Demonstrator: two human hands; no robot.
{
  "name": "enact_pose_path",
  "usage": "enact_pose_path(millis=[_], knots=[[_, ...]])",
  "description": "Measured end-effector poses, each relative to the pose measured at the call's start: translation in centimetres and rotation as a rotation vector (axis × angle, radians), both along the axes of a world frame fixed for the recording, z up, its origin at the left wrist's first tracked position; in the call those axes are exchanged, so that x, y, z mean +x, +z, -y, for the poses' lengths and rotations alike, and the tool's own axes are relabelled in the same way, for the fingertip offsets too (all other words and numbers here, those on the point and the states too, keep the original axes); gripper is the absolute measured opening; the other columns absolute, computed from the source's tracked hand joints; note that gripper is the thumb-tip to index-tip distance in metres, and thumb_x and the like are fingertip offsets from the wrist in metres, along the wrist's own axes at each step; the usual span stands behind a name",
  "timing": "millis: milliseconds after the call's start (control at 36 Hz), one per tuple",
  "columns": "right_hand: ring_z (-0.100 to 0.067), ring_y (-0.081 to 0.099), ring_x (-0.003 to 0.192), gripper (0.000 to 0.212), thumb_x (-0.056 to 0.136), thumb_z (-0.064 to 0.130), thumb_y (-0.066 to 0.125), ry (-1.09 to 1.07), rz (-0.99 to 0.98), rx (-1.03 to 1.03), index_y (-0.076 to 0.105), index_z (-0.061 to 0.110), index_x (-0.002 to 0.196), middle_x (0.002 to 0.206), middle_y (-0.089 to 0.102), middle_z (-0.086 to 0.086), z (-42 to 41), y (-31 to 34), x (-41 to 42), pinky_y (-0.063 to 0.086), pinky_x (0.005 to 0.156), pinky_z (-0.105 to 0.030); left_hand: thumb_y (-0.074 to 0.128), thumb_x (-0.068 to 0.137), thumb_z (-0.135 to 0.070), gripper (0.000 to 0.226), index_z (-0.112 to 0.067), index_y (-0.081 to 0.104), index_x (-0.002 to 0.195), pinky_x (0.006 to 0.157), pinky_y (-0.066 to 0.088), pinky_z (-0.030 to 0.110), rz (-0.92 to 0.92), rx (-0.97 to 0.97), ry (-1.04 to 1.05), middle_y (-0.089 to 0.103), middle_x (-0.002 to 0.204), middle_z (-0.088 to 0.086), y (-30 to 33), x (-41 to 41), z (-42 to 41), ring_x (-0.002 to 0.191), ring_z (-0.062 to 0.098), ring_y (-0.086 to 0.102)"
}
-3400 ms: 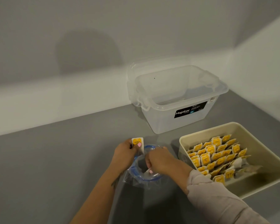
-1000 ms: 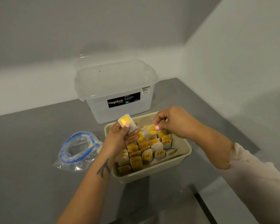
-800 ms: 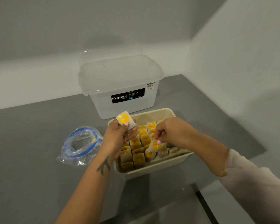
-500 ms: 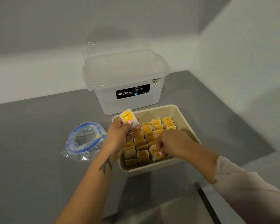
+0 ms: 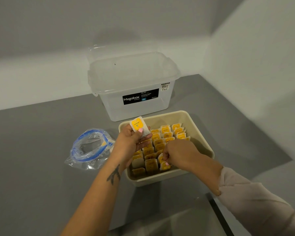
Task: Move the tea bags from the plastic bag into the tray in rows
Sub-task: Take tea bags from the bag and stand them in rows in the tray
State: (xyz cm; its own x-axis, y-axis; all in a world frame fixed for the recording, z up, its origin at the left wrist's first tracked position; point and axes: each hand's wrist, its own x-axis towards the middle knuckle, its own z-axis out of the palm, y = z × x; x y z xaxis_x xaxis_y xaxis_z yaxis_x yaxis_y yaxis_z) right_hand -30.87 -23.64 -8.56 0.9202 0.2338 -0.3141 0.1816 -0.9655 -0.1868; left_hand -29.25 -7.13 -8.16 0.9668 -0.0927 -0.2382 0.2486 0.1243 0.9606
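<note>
A beige tray (image 5: 201,133) sits in front of me, filled with several rows of upright yellow-labelled tea bags (image 5: 166,132). My left hand (image 5: 132,142) hovers over the tray's left edge and pinches one tea bag (image 5: 138,125) upright between thumb and fingers. My right hand (image 5: 180,154) is low inside the tray at its near side, fingers closed on another tea bag (image 5: 164,165) set among the front row. A crumpled clear plastic bag with a blue zip rim (image 5: 90,149) lies on the grey tabletop to the left of the tray.
A clear Megabox storage box (image 5: 134,86) with its lid on stands just behind the tray. White walls meet in a corner at the back right. The grey table's near edge and a dark gap (image 5: 220,218) lie at the bottom right.
Both hands came from the plastic bag to the tray. My right hand carried its tea bag from the tray's far side down to the near row; my left hand kept its tea bag raised.
</note>
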Motion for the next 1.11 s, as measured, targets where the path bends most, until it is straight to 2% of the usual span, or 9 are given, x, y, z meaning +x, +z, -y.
enact_pose_path(millis=[83, 250, 361, 528, 667, 806, 944, 1111], knots=[[-0.014, 0.062, 0.088, 0.01, 0.086, 0.02, 0.064, 0.0, 0.005, 0.003, 0.072, 0.025, 0.088, 0.094, 0.067, 0.004, 0.0, 0.1, 0.0, 0.05, 0.073, -0.026, 0.05, 0.095, -0.011, 0.025, -0.016, 0.051, 0.12, 0.083, 0.056, 0.031, -0.005, 0.012, -0.014, 0.067, 0.111, 0.004, 0.1, 0.0, 0.0, 0.097, 0.017, 0.068], [-0.014, 0.061, 0.09, 0.009, 0.084, 0.023, 0.068, 0.017, 0.008, 0.004, 0.071, 0.026, 0.092, 0.097, 0.067, 0.004, 0.2, 0.2, -0.1, 0.053, 0.078, -0.028, 0.063, 0.085, -0.006, 0.045, -0.011, 0.049, 0.128, 0.092, 0.053, 0.04, -0.011, 0.082, -0.031, 0.065, 0.118, 0.006, 0.1, 0.0, 0.1, 0.106, 0.021, 0.064], [-0.015, 0.061, 0.09, 0.011, 0.082, 0.025, 0.071, 0.02, 0.009, 0.007, 0.07, 0.026, 0.093, 0.098, 0.067, 0.004, 0.3, 0.3, -0.1, 0.052, 0.079, -0.028, 0.061, 0.086, -0.006, 0.045, -0.012, 0.048, 0.129, 0.092, 0.053, 0.04, -0.012, 0.088, -0.04, 0.064, 0.121, 0.008, -0.1, 0.0, 0.1, 0.106, 0.021, 0.064], [-0.014, 0.06, 0.09, 0.013, 0.081, 0.025, 0.071, 0.014, 0.009, 0.023, 0.069, 0.025, 0.094, 0.095, 0.066, 0.004, 0.5, 0.6, 0.0, 0.053, 0.078, -0.028, 0.057, 0.09, -0.005, 0.046, -0.01, 0.045, 0.134, 0.084, 0.056, 0.033, -0.027, 0.078, -0.051, 0.064, 0.12, 0.007, -0.8, 0.3, 0.2, 0.1, 0.017, 0.067], [-0.014, 0.061, 0.089, 0.011, 0.08, 0.026, 0.072, 0.025, 0.01, 0.015, 0.068, 0.026, 0.091, 0.094, 0.066, 0.004, 0.5, 0.5, 0.0, 0.051, 0.075, -0.027, 0.057, 0.09, -0.005, 0.046, -0.01, 0.046, 0.134, 0.086, 0.055, 0.034, -0.025, 0.086, -0.057, 0.065, 0.12, 0.007, -1.0, 0.3, 0.3, 0.101, 0.017, 0.067], [-0.013, 0.06, 0.086, 0.007, 0.082, 0.027, 0.071, 0.03, 0.0, 0.021, 0.068, 0.026, 0.089, 0.093, 0.065, 0.003, 0.3, 0.2, -0.2, 0.053, 0.079, -0.027, 0.057, 0.09, -0.006, 0.046, -0.01, 0.045, 0.134, 0.086, 0.055, 0.033, -0.023, 0.093, -0.063, 0.064, 0.121, 0.007, -1.0, 0.2, 0.4, 0.101, 0.016, 0.066], [-0.012, 0.058, 0.084, 0.012, 0.078, 0.028, 0.074, 0.025, -0.003, 0.053, 0.064, 0.025, 0.084, 0.086, 0.06, 0.007, 0.6, 0.6, -0.1, 0.047, 0.071, -0.023, 0.057, 0.09, -0.007, 0.044, -0.011, 0.046, 0.133, 0.085, 0.056, 0.033, -0.023, 0.086, -0.067, 0.065, 0.118, 0.006, -1.1, 0.1, 0.3, 0.1, 0.016, 0.067], [-0.011, 0.056, 0.081, 0.017, 0.076, 0.029, 0.076, 0.027, -0.013, 0.064, 0.061, 0.025, 0.081, 0.084, 0.06, 0.008, 0.7, 0.6, -0.2, 0.046, 0.071, -0.023, 0.058, 0.09, -0.007, 0.042, -0.012, 0.048, 0.131, 0.083, 0.056, 0.03, -0.02, 0.099, -0.081, 0.066, 0.116, 0.004, -1.1, 0.0, 0.4, 0.099, 0.015, 0.068]])
